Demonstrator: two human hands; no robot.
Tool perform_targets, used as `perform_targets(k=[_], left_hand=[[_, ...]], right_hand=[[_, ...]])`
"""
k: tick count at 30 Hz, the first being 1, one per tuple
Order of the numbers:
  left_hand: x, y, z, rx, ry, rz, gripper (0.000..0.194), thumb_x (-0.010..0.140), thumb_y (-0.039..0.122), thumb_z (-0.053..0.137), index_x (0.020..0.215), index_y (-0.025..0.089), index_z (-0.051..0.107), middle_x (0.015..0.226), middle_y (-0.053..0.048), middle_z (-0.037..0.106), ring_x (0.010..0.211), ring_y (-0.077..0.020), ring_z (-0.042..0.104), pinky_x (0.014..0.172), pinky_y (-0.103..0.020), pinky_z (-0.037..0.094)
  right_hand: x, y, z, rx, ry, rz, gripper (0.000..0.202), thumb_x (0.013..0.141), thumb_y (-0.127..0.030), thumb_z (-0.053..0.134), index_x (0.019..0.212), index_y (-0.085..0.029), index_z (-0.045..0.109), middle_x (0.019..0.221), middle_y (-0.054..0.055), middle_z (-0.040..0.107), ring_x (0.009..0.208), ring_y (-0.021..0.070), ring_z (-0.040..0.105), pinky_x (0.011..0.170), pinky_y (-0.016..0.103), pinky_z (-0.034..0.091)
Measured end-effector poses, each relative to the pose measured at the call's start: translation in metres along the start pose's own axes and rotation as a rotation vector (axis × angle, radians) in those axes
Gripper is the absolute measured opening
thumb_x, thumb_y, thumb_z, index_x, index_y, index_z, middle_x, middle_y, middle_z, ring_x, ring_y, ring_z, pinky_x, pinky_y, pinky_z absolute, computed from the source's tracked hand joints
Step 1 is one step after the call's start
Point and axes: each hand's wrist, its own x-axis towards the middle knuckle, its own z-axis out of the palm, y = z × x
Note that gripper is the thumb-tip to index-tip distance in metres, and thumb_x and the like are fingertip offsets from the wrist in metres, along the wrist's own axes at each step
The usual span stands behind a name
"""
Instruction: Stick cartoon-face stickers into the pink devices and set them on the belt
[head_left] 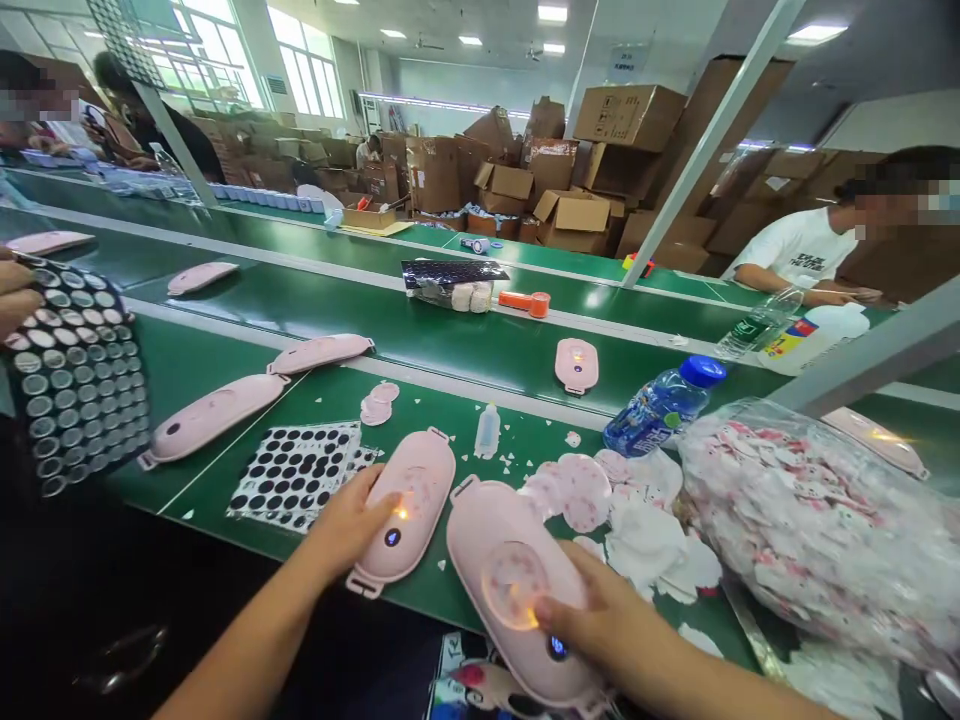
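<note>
Two devices (421, 475) at the bench's (180, 350) near edge, dotted sheet (289, 478) left, bottle (652, 408) and bag (817, 540) right, cartons (574, 220) behind

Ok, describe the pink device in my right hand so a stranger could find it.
On the green table, find the big clear bag at right. Left of it, your right hand holds the pink device, closest of its kind to the camera.

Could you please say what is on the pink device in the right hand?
The pink device bears a patterned round area and a lit display; what the right hand covers cannot be seen.
</note>
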Motion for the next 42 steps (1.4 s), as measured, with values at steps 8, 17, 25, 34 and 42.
perform_targets(k=[8, 17, 25, 34, 42], left_hand=[[-0.016, -0.008, 0.008, 0.475, 0.137, 0.233, 0.063, 0.079, 0.038, 0.050, 0.132, 0.005, 0.052, 0.143, -0.024, 0.049, 0.136, -0.0408, 0.039, 0.115, -0.056, 0.024], [-0.059, -0.020, 0.042, 0.768, 0.099, 0.704, 0.051, 0.092, 0.041, 0.048, 0.138, 0.018, 0.049, 0.150, -0.014, 0.045, 0.142, -0.0339, 0.035, 0.114, -0.060, 0.027], [-0.077, 0.004, 0.067, 0.733, -0.039, 0.835, 0.044, 0.087, 0.028, 0.055, 0.130, 0.023, 0.056, 0.145, -0.011, 0.052, 0.137, -0.0359, 0.042, 0.111, -0.066, 0.030], [-0.063, -0.033, -0.003, 0.569, 0.177, 0.699, 0.036, 0.090, 0.033, 0.051, 0.126, 0.028, 0.054, 0.133, -0.009, 0.062, 0.127, -0.0317, 0.054, 0.109, -0.056, 0.037], [-0.027, -0.024, 0.002, 0.603, 0.110, 0.459, 0.053, 0.086, 0.044, 0.045, 0.128, 0.014, 0.056, 0.136, -0.015, 0.059, 0.125, -0.0327, 0.053, 0.110, -0.050, 0.038]], right_hand=[[0.043, -0.007, 0.067, -0.157, 0.021, 0.237, 0.057, 0.091, -0.042, 0.052, 0.141, -0.019, 0.036, 0.125, 0.013, 0.065, 0.105, 0.0255, 0.066, 0.082, 0.035, 0.050], [0.071, -0.022, 0.028, -0.538, -0.019, 0.421, 0.039, 0.092, -0.051, 0.053, 0.101, -0.015, 0.063, 0.095, 0.013, 0.070, 0.093, 0.0275, 0.066, 0.083, 0.044, 0.048], [0.207, -0.008, 0.013, -0.433, 0.025, 0.477, 0.031, 0.094, -0.040, 0.058, 0.113, -0.016, 0.062, 0.111, 0.007, 0.065, 0.093, 0.0189, 0.065, 0.081, 0.039, 0.056], [0.179, 0.040, -0.038, -0.408, 0.355, 0.332, 0.035, 0.094, -0.035, 0.060, 0.123, -0.017, 0.057, 0.123, 0.009, 0.061, 0.104, 0.0220, 0.062, 0.088, 0.044, 0.054], [0.162, 0.077, -0.055, -0.352, 0.445, 0.355, 0.033, 0.094, -0.035, 0.061, 0.121, -0.016, 0.058, 0.116, 0.008, 0.063, 0.097, 0.0201, 0.064, 0.083, 0.041, 0.056]])
